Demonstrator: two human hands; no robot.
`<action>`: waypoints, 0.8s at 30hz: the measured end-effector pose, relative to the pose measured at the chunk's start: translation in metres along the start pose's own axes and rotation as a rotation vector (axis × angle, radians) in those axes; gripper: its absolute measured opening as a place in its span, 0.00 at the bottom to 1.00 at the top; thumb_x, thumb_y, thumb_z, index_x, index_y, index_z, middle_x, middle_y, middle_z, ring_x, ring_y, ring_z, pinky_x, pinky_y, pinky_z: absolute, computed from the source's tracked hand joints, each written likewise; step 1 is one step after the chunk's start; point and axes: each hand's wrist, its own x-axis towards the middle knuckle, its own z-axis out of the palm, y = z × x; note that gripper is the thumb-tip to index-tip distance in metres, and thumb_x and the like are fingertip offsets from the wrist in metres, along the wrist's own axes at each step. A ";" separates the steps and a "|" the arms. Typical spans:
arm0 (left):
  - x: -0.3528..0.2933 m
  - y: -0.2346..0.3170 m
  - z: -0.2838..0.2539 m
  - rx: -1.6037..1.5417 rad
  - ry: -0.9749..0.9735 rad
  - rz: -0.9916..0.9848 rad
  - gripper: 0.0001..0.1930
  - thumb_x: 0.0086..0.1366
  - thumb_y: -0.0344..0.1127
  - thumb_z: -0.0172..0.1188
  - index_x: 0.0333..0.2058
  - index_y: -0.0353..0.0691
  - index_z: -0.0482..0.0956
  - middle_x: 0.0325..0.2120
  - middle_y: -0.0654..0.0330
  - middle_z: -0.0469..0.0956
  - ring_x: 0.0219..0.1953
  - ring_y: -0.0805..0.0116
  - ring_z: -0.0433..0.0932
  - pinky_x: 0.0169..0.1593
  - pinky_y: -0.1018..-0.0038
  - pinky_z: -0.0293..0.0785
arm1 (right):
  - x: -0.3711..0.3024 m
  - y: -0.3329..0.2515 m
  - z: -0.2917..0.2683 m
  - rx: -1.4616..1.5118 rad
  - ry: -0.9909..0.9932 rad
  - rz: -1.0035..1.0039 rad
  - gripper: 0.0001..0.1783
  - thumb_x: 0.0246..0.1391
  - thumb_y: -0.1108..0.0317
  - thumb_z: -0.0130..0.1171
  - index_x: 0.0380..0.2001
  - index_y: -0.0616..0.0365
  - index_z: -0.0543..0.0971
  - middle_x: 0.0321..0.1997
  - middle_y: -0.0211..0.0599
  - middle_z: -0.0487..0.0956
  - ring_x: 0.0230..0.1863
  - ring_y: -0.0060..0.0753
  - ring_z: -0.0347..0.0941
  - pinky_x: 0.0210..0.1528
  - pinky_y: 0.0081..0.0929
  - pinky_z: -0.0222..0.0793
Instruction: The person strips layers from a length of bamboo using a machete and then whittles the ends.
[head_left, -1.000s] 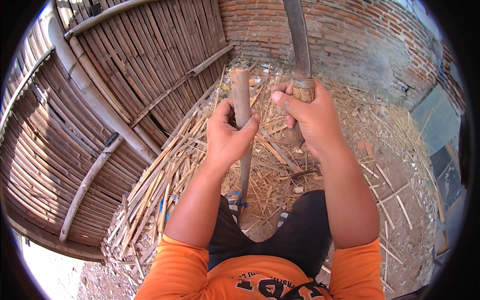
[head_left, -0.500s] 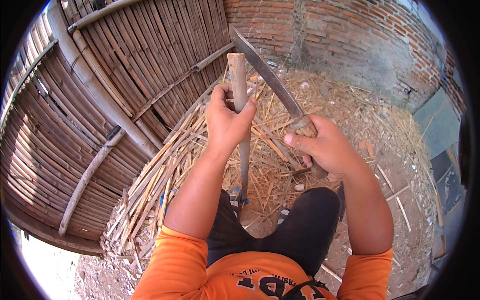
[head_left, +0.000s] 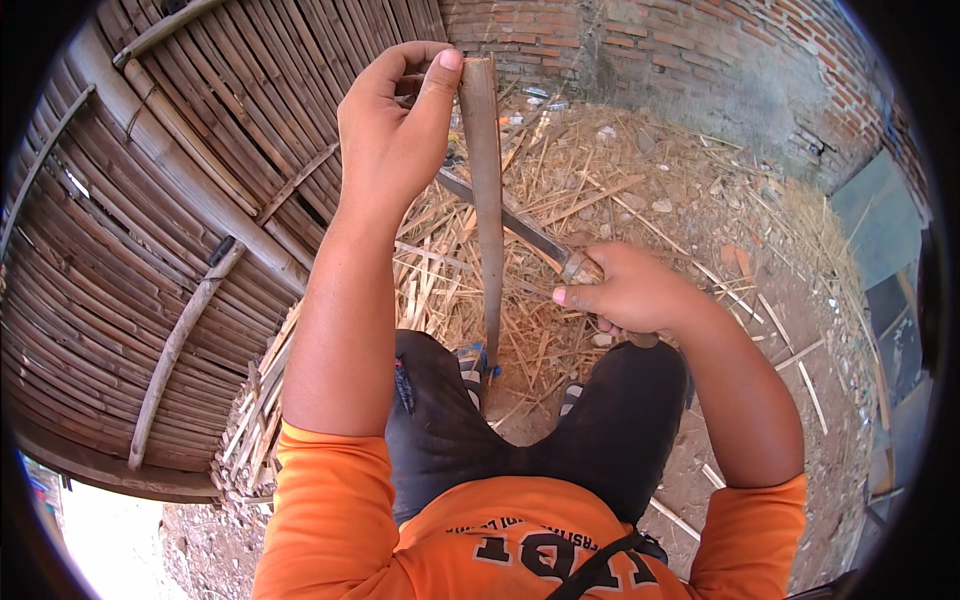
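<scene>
My left hand is raised, its thumb and curled fingers at the top end of a long bamboo strip. The strip stands almost upright, narrowing downward, and its lower end comes down beside my left foot. My right hand grips the wooden handle of a machete. Its blade points up and to the left and passes behind the strip from this view. Whether the blade touches the strip, I cannot tell. Part of the handle is covered by my fingers.
Split bamboo pieces and straw lie heaped around my feet. At the left rises a bamboo slat wall; a brick wall closes off the back. Grey panels lean at the right. My knees are bent below my hands.
My left hand has moved up from the strip's upper part to its top end. The machete has swung down and left, from above the strip's side to behind it.
</scene>
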 end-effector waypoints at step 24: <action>0.010 -0.005 -0.037 0.103 -0.050 -0.148 0.13 0.67 0.42 0.66 0.45 0.41 0.83 0.34 0.67 0.83 0.35 0.82 0.76 0.37 0.81 0.70 | 0.054 0.072 0.087 -0.324 0.012 -0.085 0.32 0.61 0.46 0.59 0.43 0.72 0.77 0.39 0.63 0.80 0.47 0.62 0.78 0.50 0.48 0.71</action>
